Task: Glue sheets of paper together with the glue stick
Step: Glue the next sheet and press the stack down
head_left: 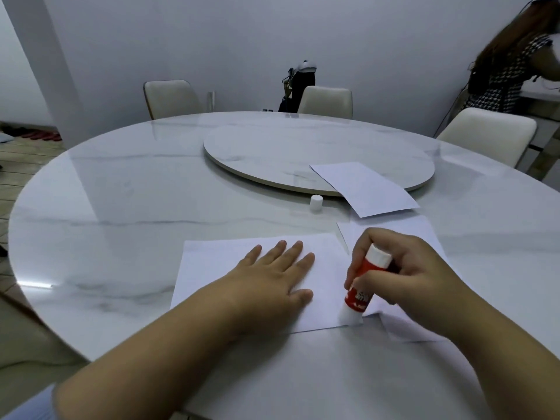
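Observation:
A white sheet of paper (212,268) lies flat on the marble table in front of me. My left hand (272,277) rests palm down on it, fingers spread. My right hand (403,277) grips a red and white glue stick (360,292), tilted, with its white tip pressed on the sheet's near right corner. A second white sheet (418,231) lies under my right hand, partly hidden. A third sheet (366,189) rests farther back, its far end on the turntable. The glue stick's white cap (315,203) stands alone near the turntable's edge.
A round marble turntable (272,147) sits raised at the middle of the round table (121,207). Several pale chairs (169,98) stand around the far side. A person (512,65) in a checked top stands at the far right by a counter.

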Demonstrator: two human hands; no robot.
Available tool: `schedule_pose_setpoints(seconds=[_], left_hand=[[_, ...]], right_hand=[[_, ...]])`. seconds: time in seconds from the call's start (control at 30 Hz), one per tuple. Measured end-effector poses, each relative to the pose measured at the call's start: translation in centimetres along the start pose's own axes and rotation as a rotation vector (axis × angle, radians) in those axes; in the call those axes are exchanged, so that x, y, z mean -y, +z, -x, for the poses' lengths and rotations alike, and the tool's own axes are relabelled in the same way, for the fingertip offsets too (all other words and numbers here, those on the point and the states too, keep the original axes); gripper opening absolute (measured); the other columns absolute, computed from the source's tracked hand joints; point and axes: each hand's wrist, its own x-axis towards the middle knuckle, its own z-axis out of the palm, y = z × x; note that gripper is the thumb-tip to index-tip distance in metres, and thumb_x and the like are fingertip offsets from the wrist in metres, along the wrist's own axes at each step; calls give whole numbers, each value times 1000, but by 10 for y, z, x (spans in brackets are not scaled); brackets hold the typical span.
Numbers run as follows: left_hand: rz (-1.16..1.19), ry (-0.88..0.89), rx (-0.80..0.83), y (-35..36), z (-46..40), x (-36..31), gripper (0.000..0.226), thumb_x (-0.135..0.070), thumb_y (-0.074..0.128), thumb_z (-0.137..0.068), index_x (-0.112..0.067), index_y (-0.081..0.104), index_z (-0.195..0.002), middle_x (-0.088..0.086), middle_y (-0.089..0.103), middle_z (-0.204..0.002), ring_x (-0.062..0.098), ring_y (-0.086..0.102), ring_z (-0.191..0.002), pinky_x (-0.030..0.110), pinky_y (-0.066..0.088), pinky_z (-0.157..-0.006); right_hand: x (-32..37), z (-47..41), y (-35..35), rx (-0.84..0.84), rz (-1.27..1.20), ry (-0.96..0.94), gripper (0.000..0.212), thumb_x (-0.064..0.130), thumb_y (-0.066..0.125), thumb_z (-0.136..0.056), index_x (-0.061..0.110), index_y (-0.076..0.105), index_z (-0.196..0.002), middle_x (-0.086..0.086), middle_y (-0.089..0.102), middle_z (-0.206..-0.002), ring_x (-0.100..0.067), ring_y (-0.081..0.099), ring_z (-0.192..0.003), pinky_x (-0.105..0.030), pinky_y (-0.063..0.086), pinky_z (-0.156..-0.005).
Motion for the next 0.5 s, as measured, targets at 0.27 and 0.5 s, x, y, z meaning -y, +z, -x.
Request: schedule_pose_setpoints(seconds=[0.27,0.5], left_hand=[[143,158,133,-41,17,18,62,-17,45,-96,-54,20,-139,-25,-13,-153,-3,-19,-137,31,-11,-112],[96,-244,-154,-1,0,4,68,-51,22,-95,-21,-7,-149,-4,-13,-158,11,-15,-143,37,-6,-117]], right_hand=[[11,-7,-29,-371,-446,-163,15,3,55,-67,17,61,-67,-9,70,-64,-16,54,-55,-20,39,-41],[7,-52,-2,-436,-132,-116,17,11,69,-75,24,58,-73,-6,71,-72,-19,55,-54,-31,48,-49]])
